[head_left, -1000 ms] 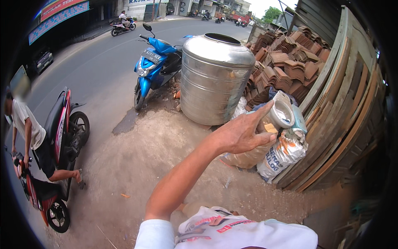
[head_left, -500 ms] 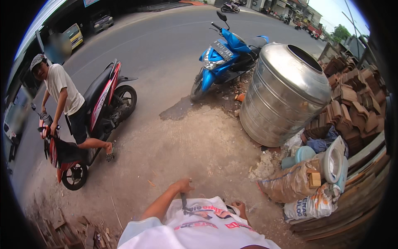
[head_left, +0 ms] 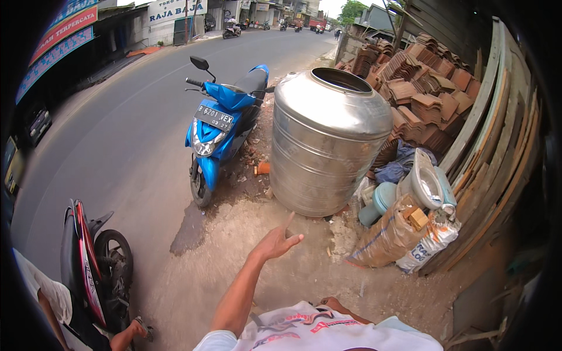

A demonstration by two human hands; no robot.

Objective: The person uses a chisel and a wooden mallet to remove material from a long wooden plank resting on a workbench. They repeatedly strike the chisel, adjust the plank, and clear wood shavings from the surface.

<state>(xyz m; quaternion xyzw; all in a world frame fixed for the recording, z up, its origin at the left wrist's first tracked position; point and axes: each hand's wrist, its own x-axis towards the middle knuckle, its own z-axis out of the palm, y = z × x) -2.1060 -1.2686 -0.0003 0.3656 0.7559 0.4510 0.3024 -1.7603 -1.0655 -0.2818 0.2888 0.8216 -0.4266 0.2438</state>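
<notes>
My left hand (head_left: 276, 241) reaches forward over the ground with its index finger stretched out and its thumb apart. Nothing is in it. In the picture its fingertip lies just below the base of a large silver metal tank (head_left: 328, 140), without touching it. The tank stands upright, with a round dark opening (head_left: 341, 80) on top. Close to my body, my right hand (head_left: 335, 304) is half hidden behind my white printed shirt (head_left: 316, 330), and its fingers cannot be made out.
A blue scooter (head_left: 219, 134) is parked left of the tank. Right of it are stacked roof tiles (head_left: 427, 93), a white toilet bowl (head_left: 422, 184), filled sacks (head_left: 383, 237) and leaning planks (head_left: 497, 134). At lower left, a person (head_left: 52, 292) is beside a red motorbike (head_left: 88, 269).
My view has swung to the right, so the tank sits nearer the middle and the person is partly cut off. My left hand has risen from near my shirt and stretched forward.
</notes>
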